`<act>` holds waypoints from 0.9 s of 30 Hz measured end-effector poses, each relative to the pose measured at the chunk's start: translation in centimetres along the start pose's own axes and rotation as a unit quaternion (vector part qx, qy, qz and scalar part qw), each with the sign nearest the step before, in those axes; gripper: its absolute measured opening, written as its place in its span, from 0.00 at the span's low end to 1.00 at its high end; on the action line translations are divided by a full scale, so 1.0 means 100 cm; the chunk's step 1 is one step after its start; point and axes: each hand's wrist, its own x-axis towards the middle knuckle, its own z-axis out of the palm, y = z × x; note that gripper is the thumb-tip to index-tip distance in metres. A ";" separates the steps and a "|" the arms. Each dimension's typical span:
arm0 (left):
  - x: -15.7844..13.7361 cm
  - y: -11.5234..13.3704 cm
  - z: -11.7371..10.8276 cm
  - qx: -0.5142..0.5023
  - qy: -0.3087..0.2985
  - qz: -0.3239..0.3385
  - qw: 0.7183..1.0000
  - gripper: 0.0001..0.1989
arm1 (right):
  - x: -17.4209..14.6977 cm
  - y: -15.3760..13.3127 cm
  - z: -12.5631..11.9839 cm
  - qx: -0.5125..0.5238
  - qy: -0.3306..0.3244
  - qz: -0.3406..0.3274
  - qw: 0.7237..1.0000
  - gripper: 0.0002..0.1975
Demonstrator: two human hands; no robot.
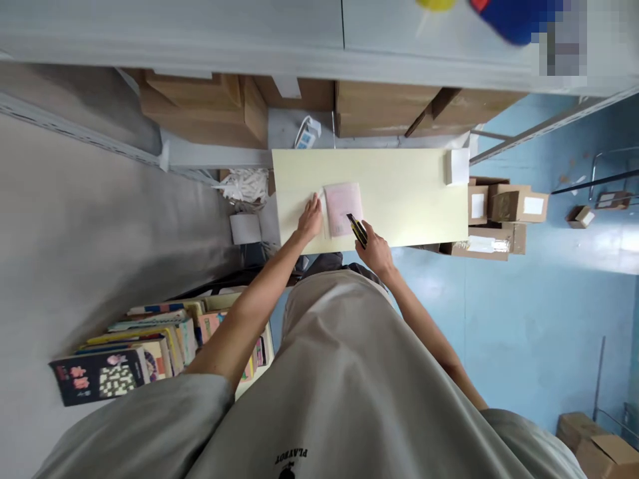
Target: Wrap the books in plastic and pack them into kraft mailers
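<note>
A pink book in what looks like a clear wrapper (342, 203) lies flat on the pale yellow tabletop (404, 193). At its left edge, my left hand (311, 218) rests with fingers stretched out, on or beside the wrapper's margin. My right hand (375, 251) is closed around a black and yellow utility knife (358, 230). The knife's tip points up and left over the book's lower right part; whether it touches the surface I cannot tell.
A white block-like stack (457, 166) sits at the table's right end. Cardboard boxes (389, 106) fill the shelf behind, near a white power strip (308, 133). More boxes (504, 206) stand right. White strips (245, 185) lie left, and books (150, 346) are piled lower left.
</note>
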 end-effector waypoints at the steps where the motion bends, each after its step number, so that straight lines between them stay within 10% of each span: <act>1: 0.000 0.007 -0.004 -0.001 0.007 0.003 1.000 0.42 | 0.006 0.004 -0.008 0.019 0.026 -0.012 0.999 0.38; 7: 0.025 0.084 -0.073 -0.015 0.087 0.131 0.987 0.25 | 0.075 0.006 -0.084 0.120 0.207 -0.126 0.963 0.38; 12: 0.038 0.163 -0.166 -0.083 0.242 0.301 0.919 0.17 | 0.155 -0.027 -0.185 0.094 0.327 -0.248 0.907 0.29; 17: 0.026 0.208 -0.224 -0.089 0.327 0.312 0.888 0.14 | 0.231 -0.068 -0.260 0.041 0.355 -0.315 0.879 0.23; 22: 0.016 0.199 -0.218 -0.102 0.339 0.280 0.892 0.16 | 0.297 -0.090 -0.282 0.027 0.314 -0.309 0.897 0.23; 27: 0.022 0.155 -0.163 -0.102 0.270 0.151 0.945 0.22 | 0.321 -0.094 -0.288 0.008 0.288 -0.300 0.909 0.26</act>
